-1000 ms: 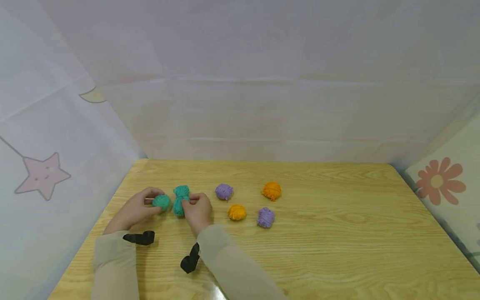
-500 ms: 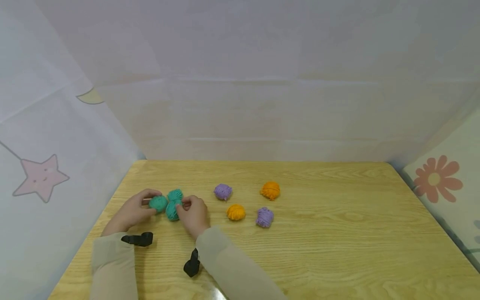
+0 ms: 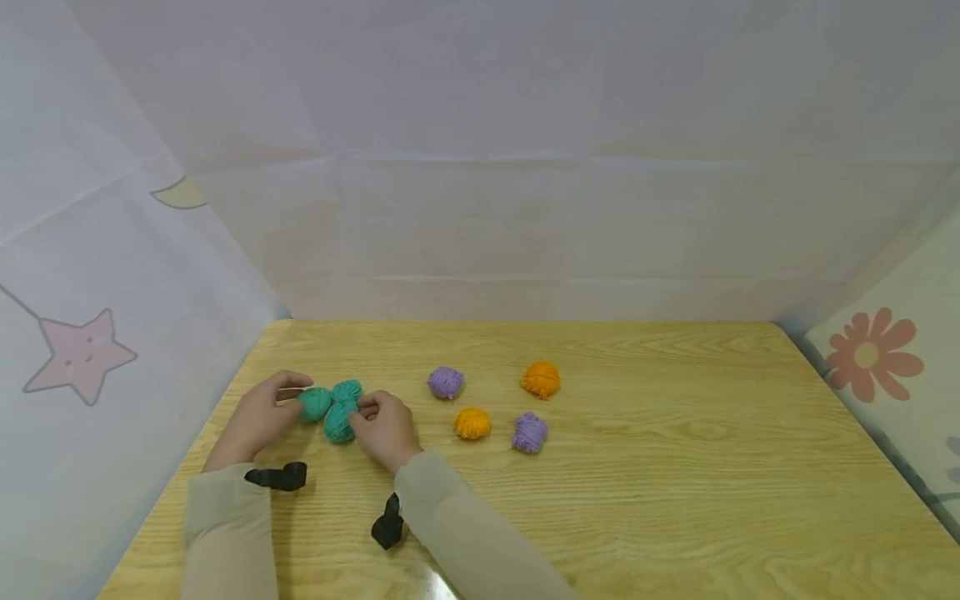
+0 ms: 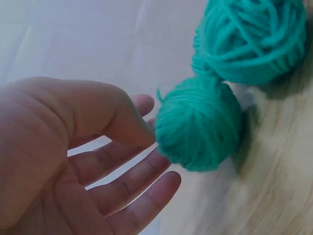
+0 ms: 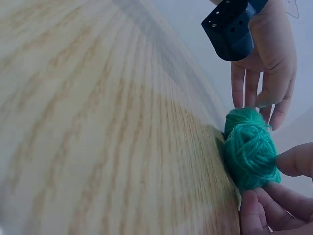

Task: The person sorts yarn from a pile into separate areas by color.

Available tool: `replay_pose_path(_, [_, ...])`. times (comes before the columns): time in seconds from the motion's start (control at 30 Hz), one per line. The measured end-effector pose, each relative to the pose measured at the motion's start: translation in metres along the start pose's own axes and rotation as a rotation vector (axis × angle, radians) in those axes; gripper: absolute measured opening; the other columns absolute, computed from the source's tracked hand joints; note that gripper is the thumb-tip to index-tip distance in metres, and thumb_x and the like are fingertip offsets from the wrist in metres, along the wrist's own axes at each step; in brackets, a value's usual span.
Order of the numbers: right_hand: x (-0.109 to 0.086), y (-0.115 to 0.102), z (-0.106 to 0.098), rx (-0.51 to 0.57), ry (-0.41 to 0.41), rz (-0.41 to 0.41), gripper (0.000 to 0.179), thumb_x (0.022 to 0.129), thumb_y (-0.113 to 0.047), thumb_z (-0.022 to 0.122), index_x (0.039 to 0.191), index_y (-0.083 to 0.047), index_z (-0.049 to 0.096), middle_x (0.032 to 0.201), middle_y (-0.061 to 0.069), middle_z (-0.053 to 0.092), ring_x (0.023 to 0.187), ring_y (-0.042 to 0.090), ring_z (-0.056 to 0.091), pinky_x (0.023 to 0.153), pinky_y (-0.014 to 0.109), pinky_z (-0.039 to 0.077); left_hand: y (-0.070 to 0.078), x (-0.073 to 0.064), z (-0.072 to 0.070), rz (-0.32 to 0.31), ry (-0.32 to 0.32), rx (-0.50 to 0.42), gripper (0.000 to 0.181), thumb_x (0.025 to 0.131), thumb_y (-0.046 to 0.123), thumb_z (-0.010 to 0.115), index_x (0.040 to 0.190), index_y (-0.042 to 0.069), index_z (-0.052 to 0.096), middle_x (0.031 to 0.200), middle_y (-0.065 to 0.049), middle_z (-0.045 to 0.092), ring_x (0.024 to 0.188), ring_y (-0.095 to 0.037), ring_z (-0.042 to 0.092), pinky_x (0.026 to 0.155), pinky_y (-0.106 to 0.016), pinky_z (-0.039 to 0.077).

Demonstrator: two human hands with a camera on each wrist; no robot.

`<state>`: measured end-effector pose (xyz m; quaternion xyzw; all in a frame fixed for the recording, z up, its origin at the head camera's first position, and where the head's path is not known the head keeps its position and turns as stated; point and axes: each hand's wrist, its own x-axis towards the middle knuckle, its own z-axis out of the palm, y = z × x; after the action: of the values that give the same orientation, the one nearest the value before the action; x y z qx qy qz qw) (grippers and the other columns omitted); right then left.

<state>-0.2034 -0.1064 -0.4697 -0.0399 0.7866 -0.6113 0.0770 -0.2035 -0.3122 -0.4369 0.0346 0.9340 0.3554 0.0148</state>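
Observation:
A round green yarn ball (image 3: 314, 404) lies at the left of the table, touching a two-lobed bundle of green yarn (image 3: 341, 422). I cannot tell whether that bundle is one piece or two balls. My left hand (image 3: 258, 417) is beside the round ball with its fingers spread and relaxed; in the left wrist view the thumb tip (image 4: 149, 139) is right at the edge of the ball, perhaps touching. On the bundle's right side, my right hand (image 3: 386, 429) pinches it between thumb and fingers. The right wrist view shows the thumb (image 5: 296, 160) against the yarn.
Right of the hands lie two purple yarn balls, a far one (image 3: 446, 382) and a nearer one (image 3: 530, 432). Two orange yarn balls, one near (image 3: 472, 423) and one far (image 3: 542, 379), lie among them on the wooden table (image 3: 675, 467). A pale backdrop (image 3: 480, 242) rises behind.
My right hand has moved left with the two-lobed bundle, bringing it against the round ball. The left hand has loosened its hold on the round ball and drawn back slightly.

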Motion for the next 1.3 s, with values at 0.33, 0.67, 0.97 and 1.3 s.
replay_pose_path(0.33, [-0.003,0.005,0.0,0.13,0.004,0.009,0.013,0.093,-0.011,0.067,0.106,-0.011,0.072,0.088,-0.009,0.063,0.082,0.006,0.06,0.074,0.026,0.052,0.013,-0.005,-0.005,0.025,0.093,-0.014,0.036,0.108,0.026,0.046,0.135,0.003,0.054,0.14,-0.026,0.054,0.125,-0.049,0.051,0.092,-0.063,0.049])
replay_pose_path(0.67, [-0.015,-0.011,-0.03,0.188,-0.077,-0.104,0.015,0.1,-0.013,0.061,0.109,-0.007,0.071,0.093,-0.003,0.065,0.079,0.007,0.058,0.07,0.024,0.051,0.033,-0.004,-0.002,0.084,0.191,-0.043,0.029,0.107,0.02,0.046,0.126,0.003,0.06,0.128,-0.024,0.062,0.118,-0.042,0.058,0.098,-0.059,0.047])
replay_pose_path(0.97, [-0.031,-0.029,-0.083,-0.011,-0.136,-0.329,0.015,0.1,-0.009,0.056,0.107,-0.012,0.07,0.1,-0.001,0.067,0.085,0.007,0.059,0.081,0.024,0.053,0.048,-0.004,0.009,0.142,0.197,-0.073,0.028,0.109,0.017,0.042,0.123,0.003,0.062,0.122,-0.021,0.066,0.114,-0.04,0.062,0.097,-0.058,0.049])
replay_pose_path(1.3, [-0.042,-0.044,-0.156,-0.175,-0.088,-0.428,0.015,0.102,-0.01,0.058,0.112,-0.009,0.069,0.111,0.004,0.068,0.097,0.016,0.063,0.085,0.033,0.056,0.08,0.002,0.018,0.239,0.212,-0.035,0.031,0.11,0.016,0.039,0.124,0.005,0.064,0.123,-0.017,0.065,0.117,-0.036,0.059,0.093,-0.056,0.052])
